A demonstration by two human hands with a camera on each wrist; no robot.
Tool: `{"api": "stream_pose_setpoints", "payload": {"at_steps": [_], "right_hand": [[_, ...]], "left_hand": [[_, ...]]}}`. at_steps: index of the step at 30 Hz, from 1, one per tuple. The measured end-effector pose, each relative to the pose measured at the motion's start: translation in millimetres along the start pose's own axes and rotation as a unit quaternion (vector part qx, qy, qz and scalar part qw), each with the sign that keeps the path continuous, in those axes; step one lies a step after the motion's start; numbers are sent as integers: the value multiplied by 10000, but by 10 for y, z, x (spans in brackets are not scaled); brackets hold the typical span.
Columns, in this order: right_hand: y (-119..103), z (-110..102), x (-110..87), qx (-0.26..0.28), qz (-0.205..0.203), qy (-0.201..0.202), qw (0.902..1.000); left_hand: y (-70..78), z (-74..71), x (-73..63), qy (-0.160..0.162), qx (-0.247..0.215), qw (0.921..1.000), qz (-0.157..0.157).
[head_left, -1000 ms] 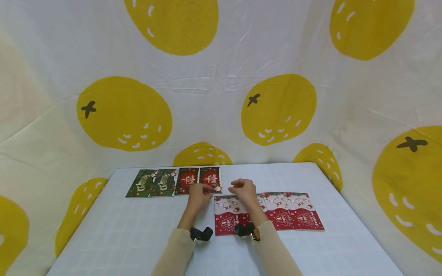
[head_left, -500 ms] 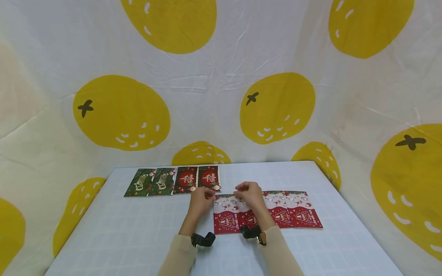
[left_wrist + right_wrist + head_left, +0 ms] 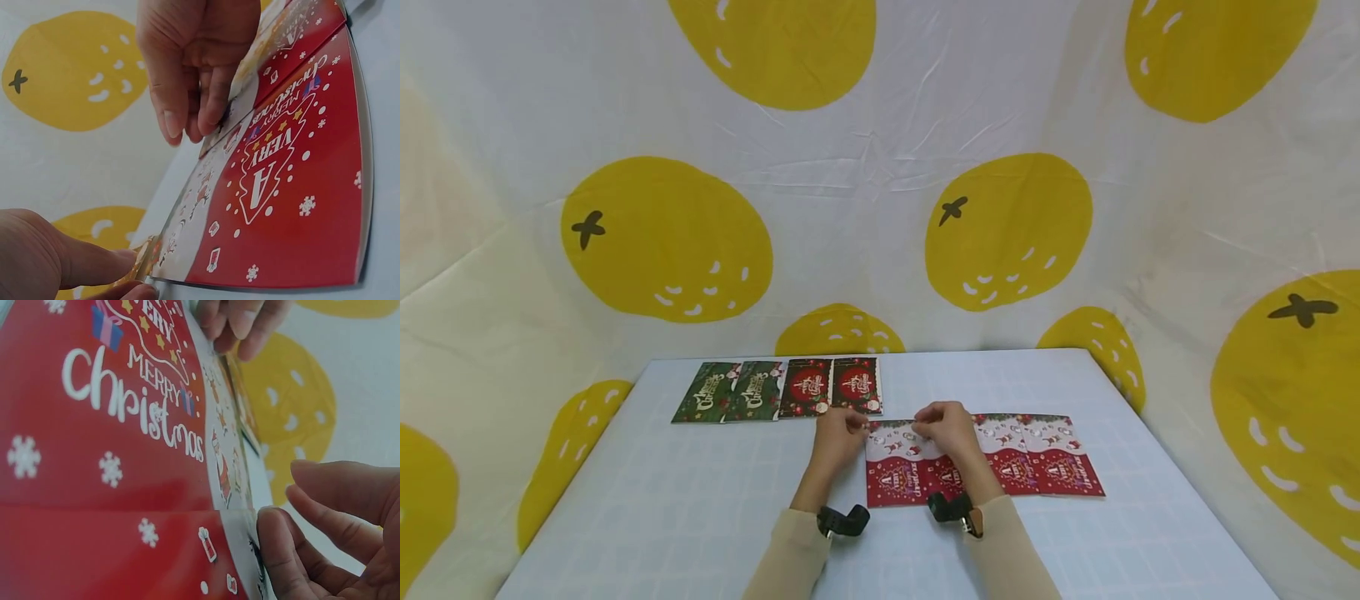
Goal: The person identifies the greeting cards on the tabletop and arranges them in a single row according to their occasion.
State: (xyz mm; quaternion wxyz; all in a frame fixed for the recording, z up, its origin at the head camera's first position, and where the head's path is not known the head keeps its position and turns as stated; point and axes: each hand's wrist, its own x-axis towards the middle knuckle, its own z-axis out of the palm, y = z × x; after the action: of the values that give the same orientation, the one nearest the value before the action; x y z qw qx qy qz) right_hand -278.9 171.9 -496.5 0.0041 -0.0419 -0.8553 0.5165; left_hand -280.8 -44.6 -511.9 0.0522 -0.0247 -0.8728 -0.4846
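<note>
Several red-and-white Christmas cards lie in an overlapping row, the leftmost card (image 3: 895, 475) nearest my left hand (image 3: 838, 437). The left thumb and fingertips are right at that card's upper left corner, bent lightly toward each other. My right hand (image 3: 949, 429) is over the top of the second card (image 3: 943, 477), partly hiding it. In the right wrist view, the right fingers (image 3: 281, 556) touch the cards' upper edge near the overlap, with the thumb apart. White "A Very Merry Christmas" lettering shows on the card (image 3: 300, 206) in the left wrist view.
Two green Christmas cards (image 3: 756, 392) and two dark red ones (image 3: 856, 386) lie in a row at the back left. A pale checked cloth covers the table (image 3: 662, 508). Behind it hangs a white curtain (image 3: 850, 225) printed with yellow fruit.
Both hands have come down slightly toward me, from just above the red-and-white row to its upper edge. The right hand has also shifted a little right. The cards look unmoved.
</note>
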Motion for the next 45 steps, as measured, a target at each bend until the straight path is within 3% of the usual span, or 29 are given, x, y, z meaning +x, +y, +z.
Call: {"api": "stream_pose_setpoints", "payload": {"at_steps": [10, 29, 34, 45], "right_hand": [[32, 79, 18, -169, -137, 28, 9998], [50, 110, 38, -257, 44, 43, 9997], [64, 95, 43, -159, 42, -10, 9999], [46, 47, 23, 79, 126, -82, 9999]], "left_hand": [[-29, 20, 19, -11, 75, 9999, -71], [-10, 86, 3, 35, -512, 9984, -252], [-2, 51, -2, 135, -632, 9977, -209], [-31, -59, 26, 250, -805, 9948, -573]]}}
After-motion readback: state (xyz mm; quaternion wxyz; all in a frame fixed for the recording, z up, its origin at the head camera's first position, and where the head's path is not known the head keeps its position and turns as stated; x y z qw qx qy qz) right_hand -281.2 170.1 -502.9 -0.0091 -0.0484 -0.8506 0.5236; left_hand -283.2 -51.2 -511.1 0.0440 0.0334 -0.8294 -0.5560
